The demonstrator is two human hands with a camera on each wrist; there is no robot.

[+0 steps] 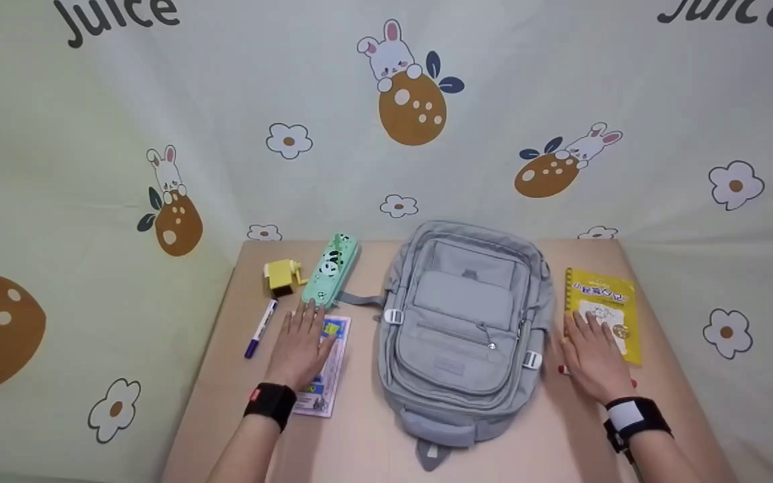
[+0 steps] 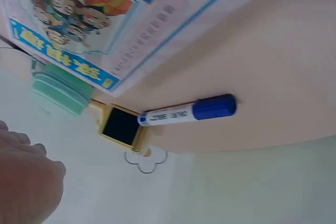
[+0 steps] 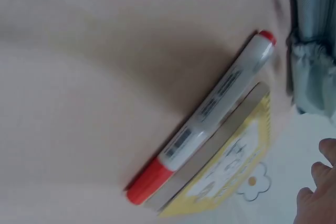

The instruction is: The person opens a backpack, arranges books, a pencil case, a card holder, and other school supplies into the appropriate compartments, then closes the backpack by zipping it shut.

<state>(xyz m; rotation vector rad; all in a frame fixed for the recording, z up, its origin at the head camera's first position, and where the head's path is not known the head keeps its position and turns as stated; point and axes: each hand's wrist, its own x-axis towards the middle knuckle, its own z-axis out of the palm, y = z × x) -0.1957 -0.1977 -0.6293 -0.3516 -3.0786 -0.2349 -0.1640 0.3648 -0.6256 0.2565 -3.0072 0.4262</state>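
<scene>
In the head view a grey backpack lies front side up on the table, between both hands. My left hand is spread palm down over a pink and blue illustrated book, covering part of it. Its fingertips lie close to a green panda pencil case. With fingers straight, my right hand is over the lower part of a yellow spiral notebook and a red-capped marker. Neither hand grips anything; whether they touch the things below I cannot tell.
At the table's left side are a yellow pencil sharpener with a crank and a marker, its cap blue-violet. A backpack strap reaches toward the pencil case. Printed fabric hangs behind and beside the table.
</scene>
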